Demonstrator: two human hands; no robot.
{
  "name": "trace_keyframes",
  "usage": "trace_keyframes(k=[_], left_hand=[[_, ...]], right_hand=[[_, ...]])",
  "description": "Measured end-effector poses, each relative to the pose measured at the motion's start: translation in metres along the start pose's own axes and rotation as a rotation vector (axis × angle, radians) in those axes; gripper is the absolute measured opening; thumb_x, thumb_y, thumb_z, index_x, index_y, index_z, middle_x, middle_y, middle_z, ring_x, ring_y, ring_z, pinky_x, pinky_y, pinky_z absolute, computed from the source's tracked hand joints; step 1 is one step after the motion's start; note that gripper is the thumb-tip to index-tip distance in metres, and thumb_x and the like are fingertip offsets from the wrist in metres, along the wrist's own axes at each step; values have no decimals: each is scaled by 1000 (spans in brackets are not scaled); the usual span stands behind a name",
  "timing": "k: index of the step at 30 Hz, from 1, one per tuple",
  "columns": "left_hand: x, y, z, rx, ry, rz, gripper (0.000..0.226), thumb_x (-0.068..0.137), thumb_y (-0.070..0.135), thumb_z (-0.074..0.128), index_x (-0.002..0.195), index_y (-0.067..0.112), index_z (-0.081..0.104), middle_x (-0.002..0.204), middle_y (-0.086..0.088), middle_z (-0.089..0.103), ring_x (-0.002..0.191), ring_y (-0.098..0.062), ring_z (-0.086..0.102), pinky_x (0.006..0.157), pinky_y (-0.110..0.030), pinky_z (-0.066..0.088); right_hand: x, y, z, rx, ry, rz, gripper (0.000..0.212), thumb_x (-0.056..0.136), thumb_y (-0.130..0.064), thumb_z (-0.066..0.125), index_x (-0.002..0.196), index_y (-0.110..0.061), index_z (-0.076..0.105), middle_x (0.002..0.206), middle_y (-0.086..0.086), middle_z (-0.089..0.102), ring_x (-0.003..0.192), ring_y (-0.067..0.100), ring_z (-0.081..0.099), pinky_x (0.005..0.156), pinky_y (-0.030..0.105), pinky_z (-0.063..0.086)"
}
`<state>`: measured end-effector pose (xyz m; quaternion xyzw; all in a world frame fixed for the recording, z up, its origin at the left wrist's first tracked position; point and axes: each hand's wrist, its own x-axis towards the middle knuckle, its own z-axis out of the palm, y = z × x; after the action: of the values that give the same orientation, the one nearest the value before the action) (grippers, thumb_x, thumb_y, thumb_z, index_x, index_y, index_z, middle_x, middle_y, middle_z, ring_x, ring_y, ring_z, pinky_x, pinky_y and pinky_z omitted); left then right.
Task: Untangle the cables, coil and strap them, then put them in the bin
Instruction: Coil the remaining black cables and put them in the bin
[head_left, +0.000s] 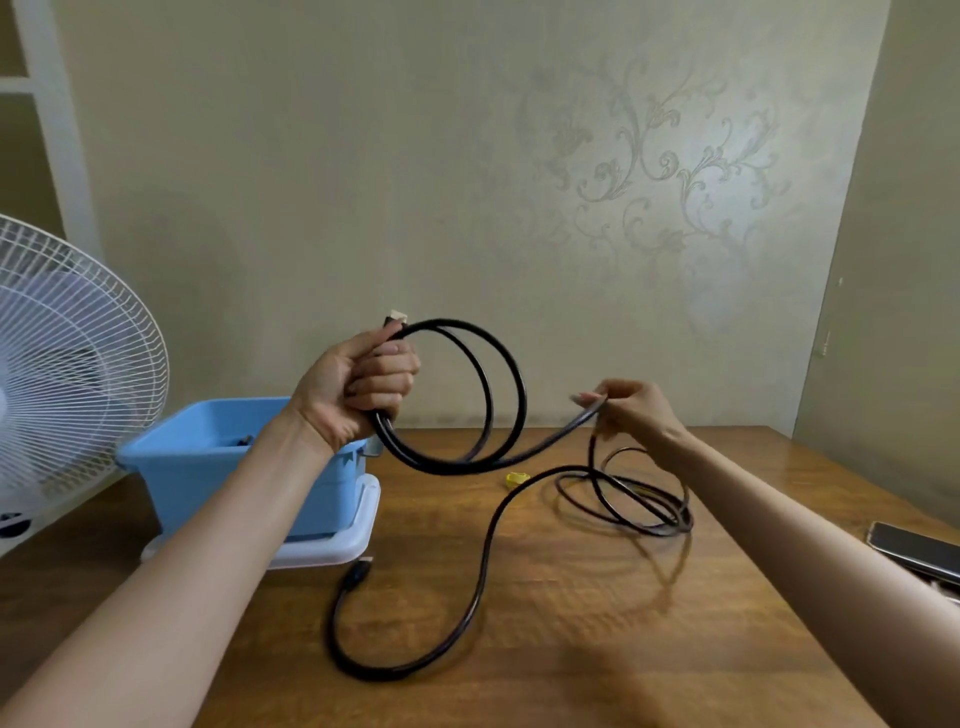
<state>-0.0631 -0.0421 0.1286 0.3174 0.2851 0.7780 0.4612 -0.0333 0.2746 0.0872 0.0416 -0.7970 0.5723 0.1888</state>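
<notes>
My left hand (358, 384) grips a coil of black cable (511, 384) held up above the table, with two loops hanging from the fist and a connector tip sticking out at the top. My right hand (631, 408) pinches the same cable further along, to the right. From there the cable drops into a loose tangle (631, 501) on the table, then snakes toward me and ends in a plug (358, 571) near the bin. The blue bin (208, 457) stands on a white lid at the left. A small yellow strap (517, 479) lies on the table behind the cable.
A white fan (67, 364) stands at the far left beside the bin. A phone (914, 551) lies at the table's right edge. The wooden table (571, 649) meets the wall close behind the bin.
</notes>
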Motion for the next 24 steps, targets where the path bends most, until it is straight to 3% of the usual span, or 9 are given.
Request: trace_keyframes(k=[2, 3, 5, 6, 8, 13, 18, 21, 24], left_hand=[[8, -8, -9, -32, 4, -74, 35, 102, 25, 36, 78, 3, 49, 58, -2, 35, 46, -12, 34, 37, -20, 25], [12, -13, -11, -29, 10, -98, 33, 101, 23, 40, 77, 3, 50, 56, -1, 34, 45, -11, 33, 36, -20, 28], [22, -25, -9, 80, 88, -99, 28, 92, 22, 61, 71, 6, 51, 50, 2, 33, 38, -7, 29, 30, -19, 33], [23, -32, -8, 182, 167, -66, 30, 82, 23, 73, 66, 9, 52, 46, 4, 33, 34, -4, 28, 27, -16, 30], [28, -46, 2, 441, 288, 13, 35, 68, 30, 83, 61, 15, 52, 46, 7, 32, 31, 0, 28, 26, -12, 24], [42, -65, 29, 1084, 514, 235, 20, 88, 17, 62, 78, 19, 45, 55, 7, 32, 39, -3, 26, 38, -15, 21], [50, -74, 34, 1708, 718, 460, 8, 95, 10, 51, 101, 15, 53, 69, 13, 47, 59, -2, 45, 54, -13, 35], [49, -72, 38, 1761, 584, 403, 16, 94, 5, 51, 101, 17, 59, 79, 14, 56, 71, 0, 52, 63, -8, 38], [44, -63, 55, 1728, 345, 74, 29, 94, 8, 55, 93, 37, 59, 89, 18, 64, 85, 8, 58, 75, -8, 43]], right_hand=[[-3, -17, 7, 283, -94, -98, 7, 80, 3, 66, 82, -3, 65, 77, 9, 73, 67, 20, 68, 66, 29, 58], [-5, -25, 9, 431, -156, -134, 18, 81, 13, 56, 89, 0, 64, 89, 15, 73, 78, 27, 70, 77, 35, 59], [-10, -40, 10, 598, -285, -197, 35, 78, 14, 39, 101, 4, 62, 104, 23, 69, 92, 35, 68, 88, 39, 55], [-13, -46, 12, 588, -324, -233, 33, 81, 10, 41, 106, 3, 61, 107, 24, 69, 94, 34, 68, 90, 39, 54], [-20, -58, 15, 393, -319, -327, 29, 85, 6, 55, 113, 0, 60, 110, 20, 69, 96, 31, 68, 92, 38, 53], [-30, -67, 26, -223, -147, -636, 40, 91, 10, 51, 126, -10, 51, 134, 7, 57, 120, 13, 58, 102, 34, 48], [-34, -75, 25, -273, -187, -601, 36, 92, 8, 50, 121, -11, 48, 121, 7, 67, 109, 7, 64, 92, 22, 51], [-30, -75, 22, -232, -137, -608, 45, 82, 22, 41, 113, -10, 47, 110, 10, 70, 96, 12, 69, 87, 26, 54], [-25, -69, 22, -379, -142, -667, 51, 78, 25, 35, 117, -6, 44, 123, 15, 64, 101, 14, 68, 89, 24, 54]])
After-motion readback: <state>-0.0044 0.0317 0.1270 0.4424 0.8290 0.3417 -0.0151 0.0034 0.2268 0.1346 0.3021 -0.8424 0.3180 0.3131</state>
